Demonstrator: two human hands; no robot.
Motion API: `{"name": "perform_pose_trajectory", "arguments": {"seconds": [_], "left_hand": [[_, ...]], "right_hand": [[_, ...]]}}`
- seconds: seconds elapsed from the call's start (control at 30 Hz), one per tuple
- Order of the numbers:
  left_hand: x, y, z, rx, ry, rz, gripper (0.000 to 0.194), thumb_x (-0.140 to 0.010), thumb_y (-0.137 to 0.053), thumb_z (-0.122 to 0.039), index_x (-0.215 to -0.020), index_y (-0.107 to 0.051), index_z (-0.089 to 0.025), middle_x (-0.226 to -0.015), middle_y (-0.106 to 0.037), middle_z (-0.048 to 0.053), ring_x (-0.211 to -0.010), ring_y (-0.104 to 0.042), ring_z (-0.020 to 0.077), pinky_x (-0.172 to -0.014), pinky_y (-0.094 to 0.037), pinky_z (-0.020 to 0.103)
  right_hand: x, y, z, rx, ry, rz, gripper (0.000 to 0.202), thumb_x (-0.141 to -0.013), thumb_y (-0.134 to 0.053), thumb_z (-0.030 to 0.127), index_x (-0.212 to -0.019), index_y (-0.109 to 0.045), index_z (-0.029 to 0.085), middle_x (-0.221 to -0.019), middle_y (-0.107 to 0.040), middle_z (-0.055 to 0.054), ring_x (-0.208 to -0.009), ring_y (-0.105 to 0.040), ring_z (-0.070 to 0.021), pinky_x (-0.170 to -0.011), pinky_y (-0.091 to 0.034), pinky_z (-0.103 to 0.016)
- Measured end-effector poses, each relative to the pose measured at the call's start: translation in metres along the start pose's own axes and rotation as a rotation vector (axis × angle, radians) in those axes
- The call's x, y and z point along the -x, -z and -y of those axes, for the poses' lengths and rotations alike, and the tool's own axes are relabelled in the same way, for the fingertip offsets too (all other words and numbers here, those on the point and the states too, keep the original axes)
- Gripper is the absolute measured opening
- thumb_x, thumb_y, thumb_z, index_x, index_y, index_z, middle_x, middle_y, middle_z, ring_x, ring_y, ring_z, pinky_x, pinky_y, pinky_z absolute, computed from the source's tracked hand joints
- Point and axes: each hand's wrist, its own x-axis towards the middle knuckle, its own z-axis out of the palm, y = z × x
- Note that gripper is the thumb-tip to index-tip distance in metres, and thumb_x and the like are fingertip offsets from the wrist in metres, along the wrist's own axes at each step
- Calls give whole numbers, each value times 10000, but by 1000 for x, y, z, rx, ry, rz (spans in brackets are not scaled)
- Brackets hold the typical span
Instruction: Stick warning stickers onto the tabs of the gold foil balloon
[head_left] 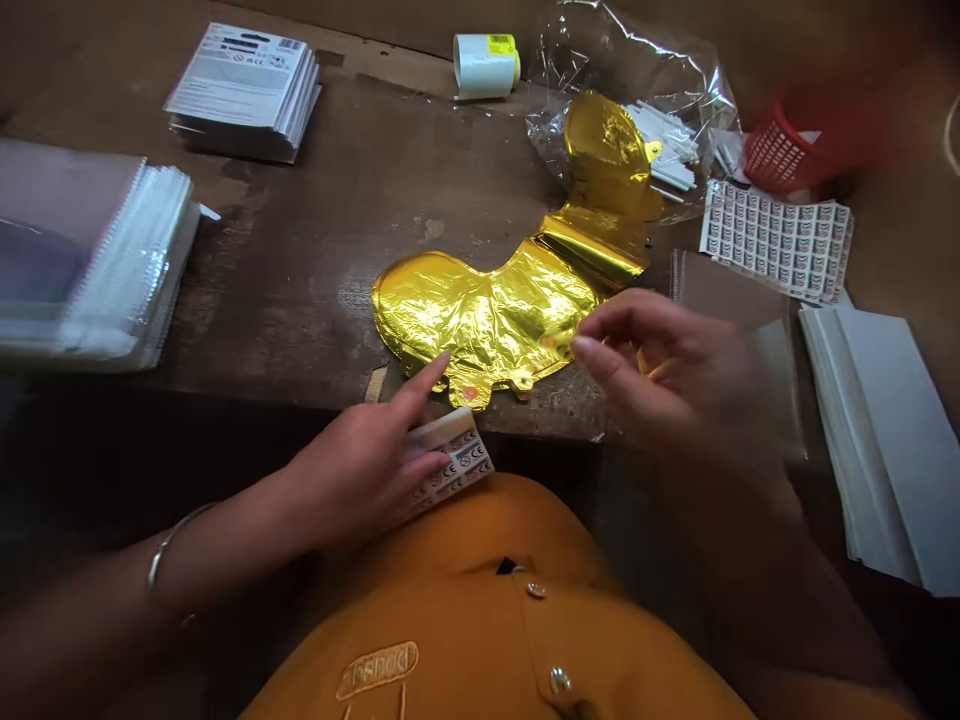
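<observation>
A flat gold foil balloon (495,300) lies on the brown table (360,190), its far end folded up near a clear plastic bag. My left hand (367,470) holds a small sheet of printed stickers (459,462) at the table's near edge, its forefinger stretched out onto the balloon's lower rim. My right hand (667,365) hovers just right of the balloon with thumb and forefinger pinched close together; whether something small sits between them cannot be told.
A stack of clear sleeves (97,260) lies at the left and printed cards (244,90) at the back left. A tape roll (486,65), a bag of white sticks (660,130), a red basket (784,150), a label sheet (776,240) and white cards (877,430) stand at the right.
</observation>
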Motion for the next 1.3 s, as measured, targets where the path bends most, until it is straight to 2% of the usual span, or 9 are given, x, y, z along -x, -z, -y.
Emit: {"name": "perform_pose_trajectory", "arguments": {"seconds": [0.03,0.1,0.2,0.27,0.33,0.47,0.7,0.93,1.3], "left_hand": [[-1,5,2,-70,-29,4,539,-885,-579,-379,-1381,-440,-216,-902,-699,43,-785,-651,197,-692,-484,282],[-5,13,4,-183,-172,5,216,-903,-554,-332,-1054,-651,-212,-906,-695,50,-848,-653,205,-769,-494,314],[-12,13,4,-342,-389,-69,184,-905,-539,-231,-762,-643,-180,-1109,-676,95,-1127,-594,277,-1015,-410,473],[-14,6,8,-409,-457,-114,171,-896,-545,-186,-748,-630,-167,-1296,-603,124,-1295,-483,315,-1119,-277,558],[-15,-2,14,-428,-475,-115,170,-902,-526,-153,-766,-628,-159,-1376,-550,137,-1346,-438,302,-1160,-207,560],[-14,-14,23,-445,-495,-158,210,-927,-474,-134,-780,-624,-137,-1390,-531,172,-1320,-475,289,-1161,-258,523],[-11,-18,22,-462,-524,-193,182,-917,-496,-122,-804,-638,-111,-1372,-535,211,-1296,-498,309,-1129,-352,487],[-12,-23,27,-441,-559,-245,210,-928,-470,-109,-837,-659,-99,-1338,-574,181,-1275,-513,335,-1085,-412,503],[-13,-22,23,-471,-568,-240,275,-943,-429,-123,-825,-677,-110,-1288,-609,186,-1225,-555,357,-1042,-414,596]], "right_hand": [[-4,-4,-6,-45,-31,-60,51,-867,-588,197,-820,-606,201,-806,-616,-21,-765,-559,-163,-701,-440,-310],[-11,-19,-17,-113,-35,-46,51,-858,-587,202,-810,-604,197,-818,-616,-24,-790,-567,-169,-735,-443,-320],[-18,-45,-26,-130,-20,90,72,-845,-588,195,-775,-605,191,-836,-621,-30,-846,-565,-179,-790,-433,-331],[-21,-56,-30,-105,-40,135,86,-847,-582,183,-767,-612,190,-835,-622,-30,-855,-558,-180,-803,-423,-332],[-22,-61,-32,-69,-61,168,106,-848,-584,178,-748,-619,187,-819,-615,-31,-849,-550,-182,-800,-415,-332],[-23,-61,-36,-11,-73,230,127,-854,-578,177,-733,-618,181,-807,-612,-36,-842,-540,-187,-787,-408,-332],[-30,-57,-31,3,-69,287,141,-857,-563,159,-724,-603,179,-780,-609,-29,-812,-531,-170,-775,-397,-316],[-32,-61,-31,-2,-113,369,119,-840,-593,163,-725,-620,176,-766,-618,-18,-804,-526,-164,-735,-401,-301],[-41,-58,-27,16,-113,433,131,-836,-581,164,-711,-621,166,-732,-589,-8,-733,-517,-137,-696,-374,-273]]}}
